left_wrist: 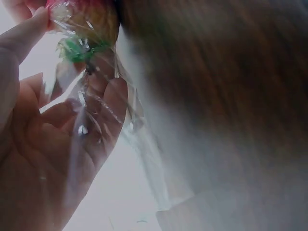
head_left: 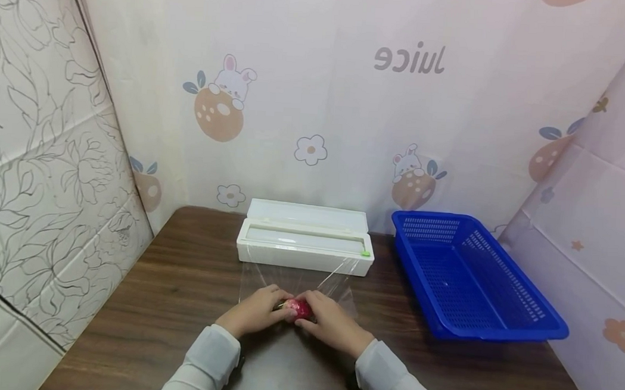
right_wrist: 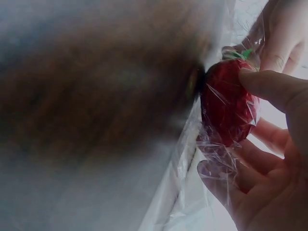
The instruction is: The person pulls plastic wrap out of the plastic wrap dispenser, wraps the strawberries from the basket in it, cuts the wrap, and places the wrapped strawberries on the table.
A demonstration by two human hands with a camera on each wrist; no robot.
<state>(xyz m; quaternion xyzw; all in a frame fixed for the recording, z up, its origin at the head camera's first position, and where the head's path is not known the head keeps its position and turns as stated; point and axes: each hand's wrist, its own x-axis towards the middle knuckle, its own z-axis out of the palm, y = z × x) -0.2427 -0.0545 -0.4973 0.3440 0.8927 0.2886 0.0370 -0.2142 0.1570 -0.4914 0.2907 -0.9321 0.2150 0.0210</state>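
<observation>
A red fruit (head_left: 298, 308), yellowish toward its stem end and with a green leaf (left_wrist: 74, 50), sits between my two hands. Clear cling film (head_left: 286, 277) covers it, crinkled and shiny on its skin. My left hand (head_left: 259, 312) holds the stem side, thumb on the fruit and fingers behind the film. On the other side my right hand (head_left: 331, 321) grips it, with the thumb pressed on the red skin and the fingers curved beneath. The film runs in stretched folds from the fruit back to the white cling film box (head_left: 303, 257), whose lid stands open.
A green slider (head_left: 365, 254) sits at the right end of the box's front edge. To the right stands a blue plastic basket (head_left: 502, 335) on the dark wooden table (head_left: 189, 271). A printed curtain (head_left: 318, 100) hangs behind the table.
</observation>
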